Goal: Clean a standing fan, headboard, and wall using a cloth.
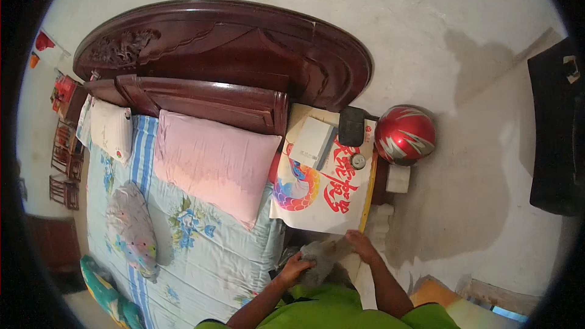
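Note:
Low in the head view, close to my green shirt, a thin greyish plastic bag stretches between my two hands. My left hand grips its left part, fingers curled over the film. At the front right corner of the bedside table, my right hand holds the bag's other end; its fingertips are partly blurred. Before me the table bears a printed paper sheet with red brush writing and a colourful scaly figure. On the sheet are a white box, a black case and a round can.
A red and silver helmet sits at the table's right edge, above a small white box. To the left is a bed with a floral quilt, a pink pillow and a dark wooden headboard. A black object stands far right.

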{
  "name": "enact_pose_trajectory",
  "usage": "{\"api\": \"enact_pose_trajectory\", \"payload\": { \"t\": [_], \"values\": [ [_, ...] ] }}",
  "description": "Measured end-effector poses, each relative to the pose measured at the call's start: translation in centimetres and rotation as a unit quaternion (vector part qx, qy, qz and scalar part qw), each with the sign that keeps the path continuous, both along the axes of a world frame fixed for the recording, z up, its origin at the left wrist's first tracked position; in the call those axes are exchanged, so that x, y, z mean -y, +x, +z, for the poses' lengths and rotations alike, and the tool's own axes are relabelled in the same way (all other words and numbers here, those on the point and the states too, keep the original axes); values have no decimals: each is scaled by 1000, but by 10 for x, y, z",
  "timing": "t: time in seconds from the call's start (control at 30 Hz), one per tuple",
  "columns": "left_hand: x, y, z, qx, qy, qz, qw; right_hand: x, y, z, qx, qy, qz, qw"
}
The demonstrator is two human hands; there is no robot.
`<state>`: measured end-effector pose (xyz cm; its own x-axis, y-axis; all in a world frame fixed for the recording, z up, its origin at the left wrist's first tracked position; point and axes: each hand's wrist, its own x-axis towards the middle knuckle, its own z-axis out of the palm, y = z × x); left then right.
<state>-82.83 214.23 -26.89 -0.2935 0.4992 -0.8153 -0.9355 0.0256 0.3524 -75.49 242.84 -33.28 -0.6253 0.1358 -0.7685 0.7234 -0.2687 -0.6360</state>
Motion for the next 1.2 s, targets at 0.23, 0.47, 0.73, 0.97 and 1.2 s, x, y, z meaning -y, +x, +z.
{"api": "enact_pose_trajectory", "payload": {
  "t": [0.23, 0.47, 0.73, 0.97, 1.2],
  "values": [
    [-74, -15, 12, -158, 55, -209, 964, 51, 20, 94, -51, -338, -228, 912],
    [-118, -22, 48, -229, 96, -384, 889, 38, 63, 106, -51, -167, -329, 928],
    [-120, 21, 61, -199, 89, -515, 829, 73, 133, 115, -63, -74, -432, 896],
    [-77, 85, 23, -256, 87, -536, 800, 117, 204, 151, -80, -68, -522, 847],
    [-73, 123, 62, -298, 57, -542, 783, 155, 285, 131, -152, -88, -593, 786]
  ]
}}
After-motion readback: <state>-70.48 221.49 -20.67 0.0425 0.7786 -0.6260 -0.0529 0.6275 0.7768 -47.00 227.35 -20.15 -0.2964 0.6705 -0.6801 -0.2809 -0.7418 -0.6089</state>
